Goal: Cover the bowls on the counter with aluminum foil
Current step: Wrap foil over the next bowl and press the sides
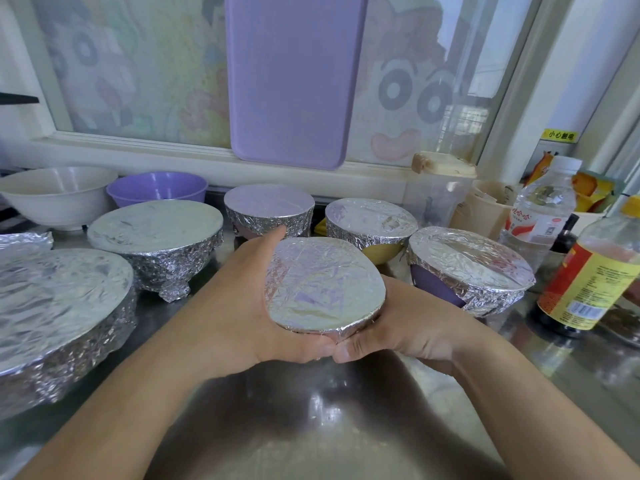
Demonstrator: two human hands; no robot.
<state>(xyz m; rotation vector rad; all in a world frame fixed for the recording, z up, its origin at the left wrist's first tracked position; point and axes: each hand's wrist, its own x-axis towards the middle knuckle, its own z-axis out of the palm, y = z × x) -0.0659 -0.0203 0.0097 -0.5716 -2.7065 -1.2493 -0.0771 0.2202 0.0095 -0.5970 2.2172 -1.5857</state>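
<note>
I hold a small foil-covered bowl (pixel 323 284) above the steel counter, tilted slightly toward me. My left hand (pixel 252 303) cups its left side and my right hand (pixel 398 323) cups its right side from below, thumbs meeting at the near rim. Several other bowls stand wrapped in foil: a large one (pixel 59 306) at the left, a footed one (pixel 156 237), one at the back (pixel 269 206), a yellow one (pixel 370 220) and a purple one (pixel 467 268). A white bowl (pixel 59 195) and a purple bowl (pixel 157 187) at the back left are uncovered.
A purple cutting board (pixel 294 77) leans against the window. On the right stand a water bottle (pixel 540 216), a sauce bottle (pixel 588 271), a clear lidded jar (pixel 440 188) and a beige cup (pixel 485 206). The steel counter (pixel 311 410) lies below my arms.
</note>
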